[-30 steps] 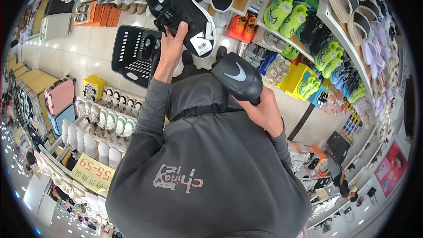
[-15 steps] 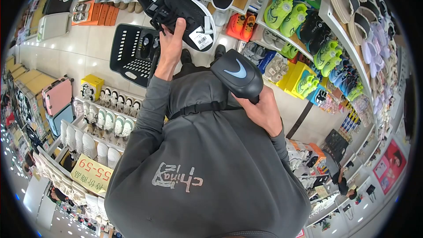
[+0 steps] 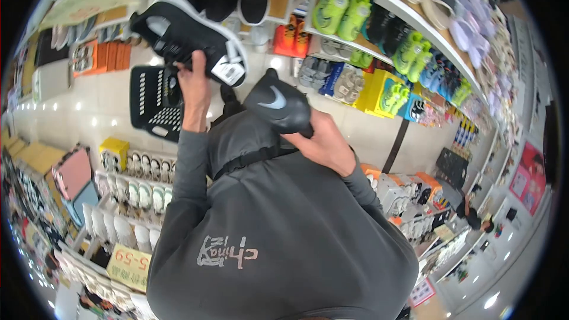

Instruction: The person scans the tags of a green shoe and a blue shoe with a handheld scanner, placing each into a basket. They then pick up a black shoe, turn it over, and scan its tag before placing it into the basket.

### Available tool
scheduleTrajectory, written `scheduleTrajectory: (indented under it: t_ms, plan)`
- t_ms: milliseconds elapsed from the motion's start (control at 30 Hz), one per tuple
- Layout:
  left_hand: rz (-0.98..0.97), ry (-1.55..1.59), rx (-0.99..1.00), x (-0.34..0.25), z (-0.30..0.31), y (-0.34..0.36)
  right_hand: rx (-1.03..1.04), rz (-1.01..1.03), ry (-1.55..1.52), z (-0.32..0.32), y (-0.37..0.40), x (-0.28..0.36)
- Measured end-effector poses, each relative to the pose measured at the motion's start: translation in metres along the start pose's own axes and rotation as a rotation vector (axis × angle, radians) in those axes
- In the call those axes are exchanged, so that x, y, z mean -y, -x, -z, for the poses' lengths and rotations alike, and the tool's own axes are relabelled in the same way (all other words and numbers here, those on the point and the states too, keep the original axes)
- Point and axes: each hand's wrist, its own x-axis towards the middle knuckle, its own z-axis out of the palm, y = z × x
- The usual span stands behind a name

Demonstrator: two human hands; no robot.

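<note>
My left hand (image 3: pixel 195 98) grips a black sneaker (image 3: pixel 192 32) with a white sole, thumb against its side near the laces. A white barcode tag (image 3: pixel 228 71) hangs at the sneaker's heel end and faces me. In my right hand (image 3: pixel 329 145) is a black handheld barcode scanner (image 3: pixel 278 106) with a pale blue curved mark on its top. The fingers beneath it are mostly hidden. Its head points up toward the sneaker, a short distance from the tag and apart from it.
A black shopping basket (image 3: pixel 141 98) stands on the floor beyond my left forearm. Shelves at the upper right carry lime-green shoes (image 3: pixel 332 12) and slippers. White shoes (image 3: pixel 109 225) line a rack at the left, beside a pink suitcase (image 3: pixel 72 173). Other people are far at the right.
The whole view has shifted, so shelves, sneaker and scanner all appear farther left. The sneaker and scanner also sit slightly lower in view. Both hands keep their hold.
</note>
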Motion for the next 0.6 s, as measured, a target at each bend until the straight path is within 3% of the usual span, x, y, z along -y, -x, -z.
scheduleTrajectory:
  t_ms: [67, 300, 600]
  plan:
    - [0.026, 0.017, -0.004, -0.005, -0.006, 0.003, -0.032, 0.082, -0.037, 0.0, -0.002, 0.0]
    - [0.056, 0.023, 0.033, 0.0, -0.026, 0.003, -0.034, 0.035, -0.022, 0.009, -0.005, -0.016]
    - [0.171, -0.067, 0.069, 0.004, -0.064, 0.003, -0.223, 0.084, -0.097, 0.028, -0.007, -0.031]
